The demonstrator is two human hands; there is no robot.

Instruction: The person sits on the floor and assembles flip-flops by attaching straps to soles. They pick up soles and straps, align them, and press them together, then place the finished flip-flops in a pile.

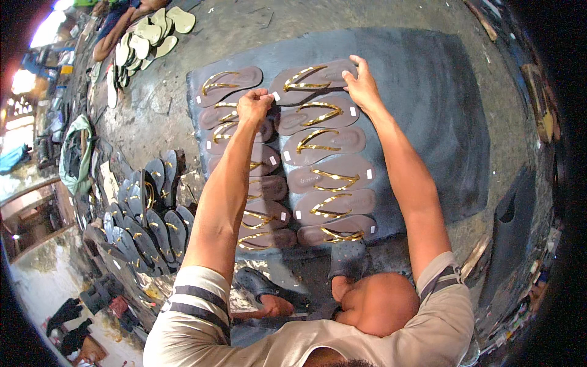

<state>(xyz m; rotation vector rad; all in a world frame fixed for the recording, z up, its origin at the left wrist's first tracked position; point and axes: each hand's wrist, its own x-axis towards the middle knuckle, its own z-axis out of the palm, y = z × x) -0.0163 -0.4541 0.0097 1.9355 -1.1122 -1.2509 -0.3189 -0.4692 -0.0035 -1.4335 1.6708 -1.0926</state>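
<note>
Two columns of brown flip-flops with shiny gold straps lie on a dark blue-grey sheet [422, 140]. At the far end of the right column is one flip-flop [312, 81], lying sideways between my hands. My left hand [254, 106] is closed, fingertips together at its left end by a small white sticker. Around its right end my right hand [363, 85] spreads thumb and forefinger apart, close against the edge. Left of my left hand rests another flip-flop [244, 77]. My left forearm covers parts of several flip-flops in the left column.
Several dark flip-flops [158, 229] stand bunched on the floor at the left. Pale soles [150, 32] are piled at the far left, near another person's arm [110, 40]. A dark flat piece of material [504, 226] lies at the right. My bent knee [382, 303] is at the near edge.
</note>
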